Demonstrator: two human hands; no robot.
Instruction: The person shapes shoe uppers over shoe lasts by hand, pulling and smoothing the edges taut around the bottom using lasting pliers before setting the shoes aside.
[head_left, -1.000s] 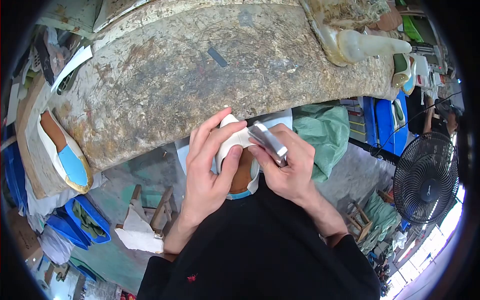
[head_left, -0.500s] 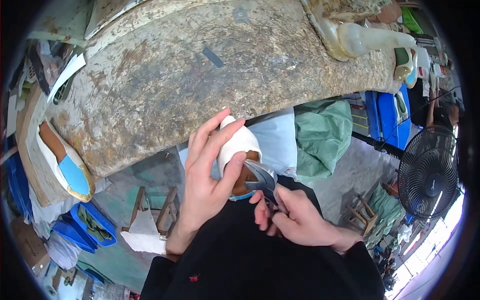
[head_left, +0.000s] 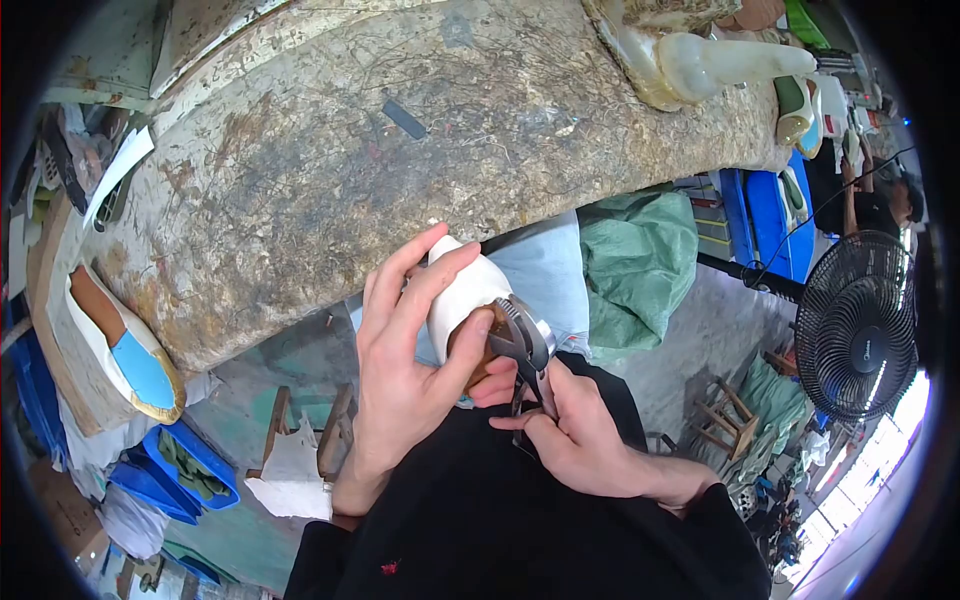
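Note:
My left hand [head_left: 405, 370] is wrapped round a white shoe [head_left: 470, 290] in front of my body, thumb over its opening and fingers across its upper. Its brown inside shows beside the thumb. In my right hand [head_left: 570, 425] are metal pliers [head_left: 527, 338], held by the handles, with the jaws at the edge of the shoe opening. Whether the jaws pinch the edge is hard to tell. Another white shoe [head_left: 118, 345], with a brown and blue insole, lies at the left end of the workbench [head_left: 330, 200].
A dark strip [head_left: 404, 119] lies on the bench. At the back right stands a translucent horn-shaped piece [head_left: 735, 65]. A black fan [head_left: 857, 325] and green sacking [head_left: 640, 270] are on the right. Blue bins [head_left: 190, 465] and a wooden stool [head_left: 335, 430] stand lower left.
My right hand has swung down and turned, bringing the plier jaws from above the shoe to its opening edge. My left hand keeps its hold on the shoe. The view has shifted slightly.

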